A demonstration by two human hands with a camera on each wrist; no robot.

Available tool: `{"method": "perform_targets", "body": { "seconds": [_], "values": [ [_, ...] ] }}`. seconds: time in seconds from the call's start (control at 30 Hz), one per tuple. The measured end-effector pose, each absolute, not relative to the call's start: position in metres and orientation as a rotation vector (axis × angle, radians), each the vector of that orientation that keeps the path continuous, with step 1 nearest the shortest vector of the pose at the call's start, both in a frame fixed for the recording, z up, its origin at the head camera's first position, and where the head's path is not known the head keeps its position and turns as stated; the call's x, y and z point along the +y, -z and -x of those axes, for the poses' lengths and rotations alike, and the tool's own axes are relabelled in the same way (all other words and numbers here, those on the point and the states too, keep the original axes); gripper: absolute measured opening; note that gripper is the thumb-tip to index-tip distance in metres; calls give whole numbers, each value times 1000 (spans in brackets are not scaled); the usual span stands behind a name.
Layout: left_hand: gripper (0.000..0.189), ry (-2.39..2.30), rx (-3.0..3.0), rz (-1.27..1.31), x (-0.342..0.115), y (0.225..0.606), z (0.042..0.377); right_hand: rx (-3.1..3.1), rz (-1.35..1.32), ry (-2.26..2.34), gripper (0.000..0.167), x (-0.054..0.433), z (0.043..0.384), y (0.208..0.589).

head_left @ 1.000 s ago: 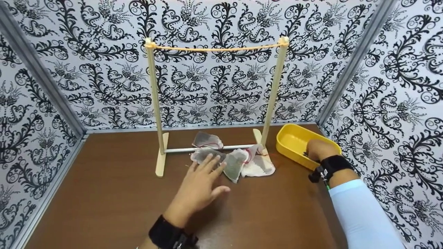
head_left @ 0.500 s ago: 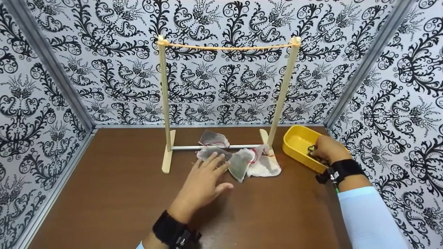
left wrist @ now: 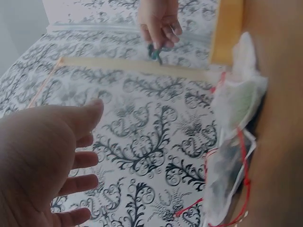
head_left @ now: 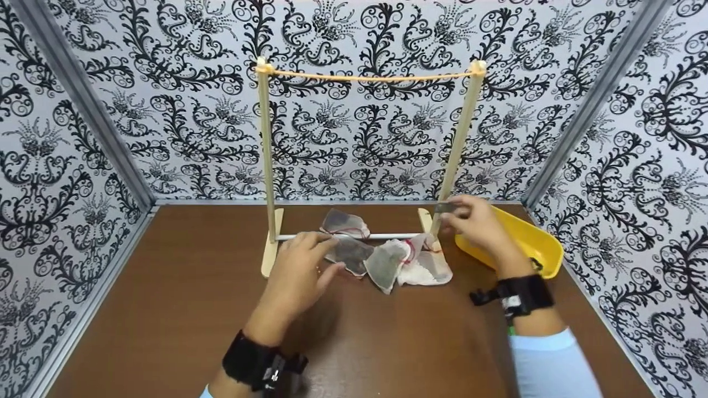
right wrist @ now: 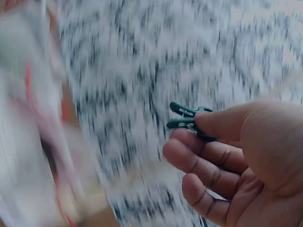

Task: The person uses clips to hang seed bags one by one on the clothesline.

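Note:
My right hand (head_left: 478,226) pinches a small dark green clothespin (right wrist: 187,118) between thumb and fingers, beside the stand's right post. In the head view, several thin whitish drawstring pouches (head_left: 384,262) with red strings lie heaped around the stand's base bar. My left hand (head_left: 296,271) hovers at the left end of this heap, its fingers loosely extended; in the left wrist view nothing lies in its grasp. A wooden stand (head_left: 266,149) rises behind, with an orange cord (head_left: 370,78) strung between its post tops; the cord hangs bare.
A yellow tray (head_left: 531,232) stands on the right of the brown table (head_left: 359,342), partly behind my right forearm; a dark clip (head_left: 535,264) shows inside it. Patterned walls (head_left: 365,138) with grey metal corner strips close in the back and sides.
My right hand has come out of the yellow tray, moving left and up with a clothespin in its fingers. My left hand has drawn back left from the pouches.

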State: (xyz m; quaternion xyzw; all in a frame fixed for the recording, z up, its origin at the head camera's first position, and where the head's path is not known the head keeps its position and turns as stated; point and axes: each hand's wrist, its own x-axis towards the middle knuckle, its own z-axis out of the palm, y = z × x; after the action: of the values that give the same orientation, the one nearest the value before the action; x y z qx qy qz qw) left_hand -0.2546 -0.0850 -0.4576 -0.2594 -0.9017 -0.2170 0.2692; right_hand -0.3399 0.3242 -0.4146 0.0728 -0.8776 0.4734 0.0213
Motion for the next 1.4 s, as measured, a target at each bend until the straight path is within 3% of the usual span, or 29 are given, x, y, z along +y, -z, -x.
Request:
{"method": "perform_targets", "body": {
  "seconds": [0.37,0.57,0.7,0.93,1.13,1.4],
  "values": [
    [56,693,-2345,608,-104,447,253,-2426,-426,-2110,38,183,306,440],
    [66,665,-2336,699,-101,447,251,-2298,-651,-2298,33,147,288,447],
    [55,652,-2313,754,-100,446,250,-2245,-723,-2387,31,140,281,446],
    [63,691,-2283,843,-100,445,248,-2281,-747,-2385,30,142,278,445],
    [50,561,-2208,874,-100,445,250,-2315,-777,-2374,27,146,281,445],
    [27,526,-2044,843,-106,450,257,-2630,-350,-1831,25,191,307,450]
  ]
}}
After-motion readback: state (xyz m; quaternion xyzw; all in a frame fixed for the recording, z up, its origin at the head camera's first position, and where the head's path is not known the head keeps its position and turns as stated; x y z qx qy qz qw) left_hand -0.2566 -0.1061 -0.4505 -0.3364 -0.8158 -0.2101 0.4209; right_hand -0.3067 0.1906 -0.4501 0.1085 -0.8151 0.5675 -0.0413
